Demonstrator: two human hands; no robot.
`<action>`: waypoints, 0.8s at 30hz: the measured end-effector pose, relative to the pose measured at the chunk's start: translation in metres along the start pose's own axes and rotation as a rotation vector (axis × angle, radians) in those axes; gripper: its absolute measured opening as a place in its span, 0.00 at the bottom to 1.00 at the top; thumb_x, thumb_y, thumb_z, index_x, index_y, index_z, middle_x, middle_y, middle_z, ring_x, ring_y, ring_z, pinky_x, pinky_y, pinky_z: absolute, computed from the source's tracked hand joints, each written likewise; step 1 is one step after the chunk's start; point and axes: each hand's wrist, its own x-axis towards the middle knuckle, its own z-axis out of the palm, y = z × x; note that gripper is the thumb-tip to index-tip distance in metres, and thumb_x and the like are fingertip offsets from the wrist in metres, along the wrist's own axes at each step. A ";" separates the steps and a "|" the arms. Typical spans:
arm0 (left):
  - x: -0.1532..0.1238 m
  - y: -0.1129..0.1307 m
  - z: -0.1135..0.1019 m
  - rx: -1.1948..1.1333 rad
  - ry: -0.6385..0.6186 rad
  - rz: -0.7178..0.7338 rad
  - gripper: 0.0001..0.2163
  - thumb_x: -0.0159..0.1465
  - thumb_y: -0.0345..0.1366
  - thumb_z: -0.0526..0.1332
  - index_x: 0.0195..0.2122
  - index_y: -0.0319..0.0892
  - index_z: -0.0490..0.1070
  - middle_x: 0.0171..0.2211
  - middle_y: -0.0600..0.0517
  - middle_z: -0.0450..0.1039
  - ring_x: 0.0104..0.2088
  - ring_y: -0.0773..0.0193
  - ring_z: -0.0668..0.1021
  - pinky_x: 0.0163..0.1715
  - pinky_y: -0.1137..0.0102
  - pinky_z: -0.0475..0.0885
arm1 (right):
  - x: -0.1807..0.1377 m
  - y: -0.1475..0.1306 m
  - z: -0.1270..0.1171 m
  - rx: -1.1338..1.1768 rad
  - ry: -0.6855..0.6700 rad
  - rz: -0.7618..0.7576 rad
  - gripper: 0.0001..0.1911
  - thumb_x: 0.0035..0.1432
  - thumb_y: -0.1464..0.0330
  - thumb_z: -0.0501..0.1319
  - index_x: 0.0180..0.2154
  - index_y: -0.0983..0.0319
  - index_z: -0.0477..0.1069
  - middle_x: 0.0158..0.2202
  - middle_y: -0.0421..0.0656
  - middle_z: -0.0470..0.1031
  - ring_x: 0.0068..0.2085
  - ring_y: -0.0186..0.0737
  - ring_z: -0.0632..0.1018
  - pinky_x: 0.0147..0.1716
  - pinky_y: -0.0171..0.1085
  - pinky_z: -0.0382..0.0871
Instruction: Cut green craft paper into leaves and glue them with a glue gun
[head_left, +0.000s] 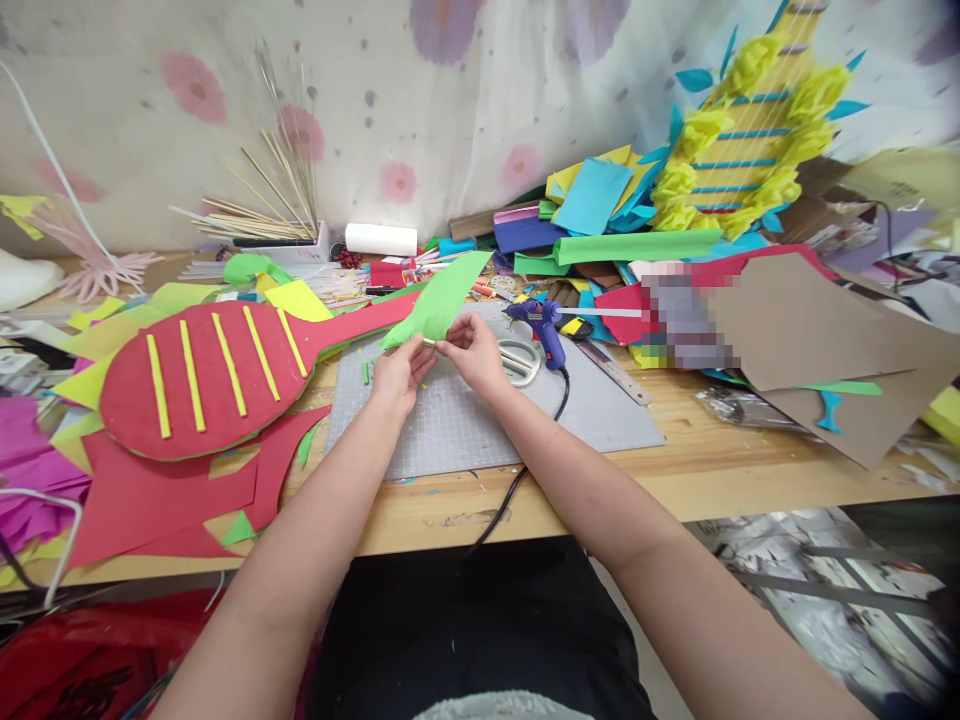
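My left hand (397,376) and my right hand (478,352) meet over the grey cutting mat (450,440), their fingers closed in a pinch. Between the fingertips is a bright green foam sheet (448,292), bent near its lower edge, with a small pale stick-like piece at that edge. A red guitar-shaped cutout (199,370) with yellow strips lies to the left, its neck passing behind the green sheet. Just right of my right hand, scissors (529,362) rest on the mat, partly hidden. A blue glue gun (545,325) with a clear glue stick lies beyond them.
Red scraps (172,500) cover the table's left front. A metal ruler (611,372) lies on the mat's right side, and the glue gun's black cord (499,515) crosses the front edge. Brown card (810,320) fills the right. A yellow-flowered instrument model (739,150) stands behind.
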 end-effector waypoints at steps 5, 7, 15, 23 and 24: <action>0.001 0.003 -0.005 0.121 -0.208 -0.039 0.07 0.51 0.22 0.58 0.29 0.38 0.72 0.33 0.49 0.77 0.33 0.64 0.79 0.37 0.69 0.74 | 0.005 -0.003 -0.008 0.326 0.019 0.285 0.18 0.37 0.74 0.65 0.29 0.59 0.56 0.21 0.30 0.66 0.25 0.30 0.73 0.31 0.35 0.70; 0.003 0.000 -0.007 0.180 -0.245 0.041 0.08 0.49 0.22 0.61 0.30 0.37 0.73 0.33 0.49 0.77 0.33 0.65 0.79 0.38 0.69 0.73 | 0.005 -0.009 -0.011 0.429 -0.006 0.403 0.19 0.36 0.76 0.65 0.28 0.59 0.56 0.20 0.31 0.67 0.24 0.30 0.74 0.31 0.34 0.70; 0.004 -0.008 -0.005 0.123 -0.181 0.124 0.07 0.46 0.29 0.68 0.25 0.37 0.71 0.25 0.51 0.76 0.30 0.65 0.79 0.41 0.66 0.72 | 0.002 -0.025 -0.016 0.514 -0.113 0.610 0.15 0.40 0.82 0.61 0.26 0.62 0.59 0.19 0.37 0.71 0.24 0.30 0.74 0.28 0.31 0.71; 0.000 -0.007 0.000 0.089 -0.056 0.127 0.05 0.48 0.28 0.65 0.23 0.37 0.68 0.21 0.52 0.74 0.29 0.63 0.79 0.38 0.67 0.73 | -0.002 -0.020 -0.011 0.310 -0.172 0.386 0.16 0.40 0.74 0.67 0.28 0.61 0.61 0.23 0.37 0.71 0.27 0.34 0.75 0.31 0.36 0.71; 0.001 -0.007 0.001 0.079 -0.041 0.141 0.05 0.48 0.28 0.65 0.23 0.37 0.68 0.21 0.52 0.73 0.29 0.62 0.79 0.39 0.67 0.73 | -0.003 -0.019 -0.010 0.267 -0.176 0.335 0.16 0.39 0.72 0.67 0.29 0.61 0.61 0.24 0.37 0.71 0.28 0.35 0.75 0.32 0.37 0.70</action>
